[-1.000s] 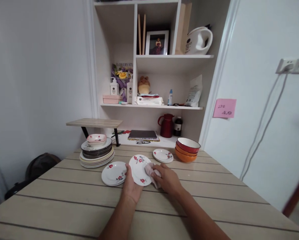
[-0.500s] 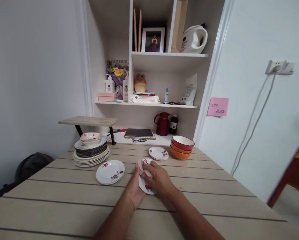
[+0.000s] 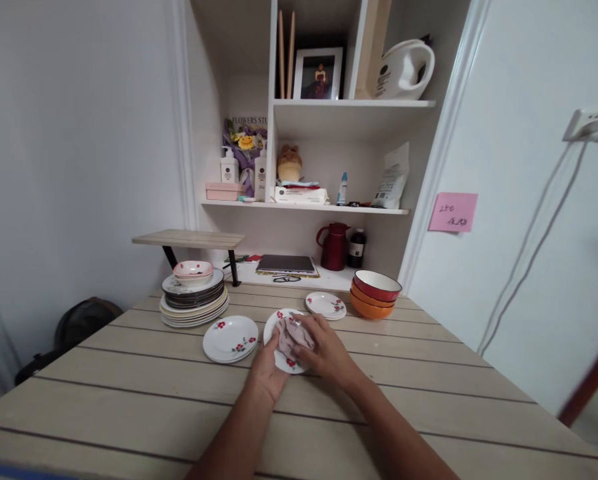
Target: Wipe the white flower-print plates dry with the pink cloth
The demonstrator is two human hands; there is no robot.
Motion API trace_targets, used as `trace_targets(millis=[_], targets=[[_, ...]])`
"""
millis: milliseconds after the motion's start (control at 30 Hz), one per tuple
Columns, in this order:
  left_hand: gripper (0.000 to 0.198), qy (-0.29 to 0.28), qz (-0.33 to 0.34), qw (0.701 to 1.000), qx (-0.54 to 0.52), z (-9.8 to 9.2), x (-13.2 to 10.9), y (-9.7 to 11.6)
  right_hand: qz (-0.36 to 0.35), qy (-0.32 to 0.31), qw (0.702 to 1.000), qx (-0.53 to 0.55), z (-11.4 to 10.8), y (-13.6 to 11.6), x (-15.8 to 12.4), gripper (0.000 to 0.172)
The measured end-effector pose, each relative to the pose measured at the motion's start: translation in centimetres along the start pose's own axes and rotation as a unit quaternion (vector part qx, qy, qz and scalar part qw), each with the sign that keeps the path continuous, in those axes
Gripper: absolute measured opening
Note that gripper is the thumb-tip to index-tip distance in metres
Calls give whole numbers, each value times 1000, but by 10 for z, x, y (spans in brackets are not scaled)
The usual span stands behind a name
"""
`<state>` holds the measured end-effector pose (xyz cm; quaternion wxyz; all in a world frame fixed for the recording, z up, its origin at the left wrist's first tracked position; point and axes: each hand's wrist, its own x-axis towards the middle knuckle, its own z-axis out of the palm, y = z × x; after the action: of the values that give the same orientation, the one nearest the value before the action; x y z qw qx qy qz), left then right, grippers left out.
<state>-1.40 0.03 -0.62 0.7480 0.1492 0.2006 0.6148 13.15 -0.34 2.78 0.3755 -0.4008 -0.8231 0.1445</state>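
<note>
Our left hand (image 3: pixel 269 371) is gripping the plate (image 3: pixel 283 363); our right hand (image 3: pixel 329 351), clutching the cloth (image 3: pixel 287 337), is shifting its wiping mid-plate.

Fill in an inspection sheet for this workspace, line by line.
Surface: light slatted table with dark lines between the slats.
Job's things: flowered plate, held in the hands, with a crumpled cloth on its face.
Clutter: tall plate stack at left, small pink-rimmed bowls on top; more flowered plates lying left and right; bowl stack, red above orange.
Hands: left hand supports the plate; right hand grips the cloth.
Cables: two strands hang from the wall socket, lower ends out of sight past the table.
Surroundings: white shelving behind; red jug below it; pink note at right, writing partly illegible.
</note>
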Motion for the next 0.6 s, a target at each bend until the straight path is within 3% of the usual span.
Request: trace_targets(millis=[167,433,600], targets=[[38,19,28,999,-20,-3,4,0,62,75,995,-37,3,17,2,61],[36,3,-5,1000,-7,-1,0,2,38,13,991,-131,7,18,2,57],[33,-4,-9,1000,14,2,-3,4,41,11,982,-183,3,12,5,53]])
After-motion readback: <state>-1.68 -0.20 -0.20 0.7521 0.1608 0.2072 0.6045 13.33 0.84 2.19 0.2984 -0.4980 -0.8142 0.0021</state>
